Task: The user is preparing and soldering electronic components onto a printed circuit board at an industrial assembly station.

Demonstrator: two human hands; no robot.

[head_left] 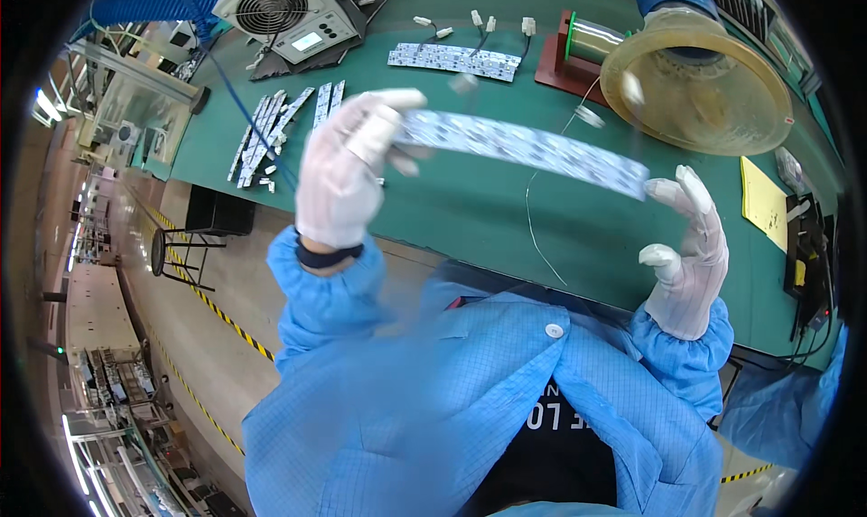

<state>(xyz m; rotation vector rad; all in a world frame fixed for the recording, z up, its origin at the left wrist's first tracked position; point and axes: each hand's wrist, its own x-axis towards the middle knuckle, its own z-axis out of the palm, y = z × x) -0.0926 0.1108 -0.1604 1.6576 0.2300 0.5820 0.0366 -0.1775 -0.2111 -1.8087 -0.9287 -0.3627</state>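
A long white circuit board strip (524,149) is raised above the green bench, slanting down to the right and slightly blurred. My left hand (348,169), in a white glove, grips its left end between thumb and fingers. At the strip's right end, my gloved right hand (691,255) has its thumb and fingers spread apart. One fingertip is close to the strip's corner; whether it touches, I cannot tell. Small white connectors (590,116) show blurred past the strip's far edge. A similar board panel (454,60) with wired white connectors lies farther back.
Several narrow boards (268,136) lie at the left. Behind them stands a boxy unit with a fan (287,16). A solder wire spool (591,43) sits on a red stand beside a fume extraction hood (695,88). A yellow paper (763,203) and a black holder (806,246) are far right.
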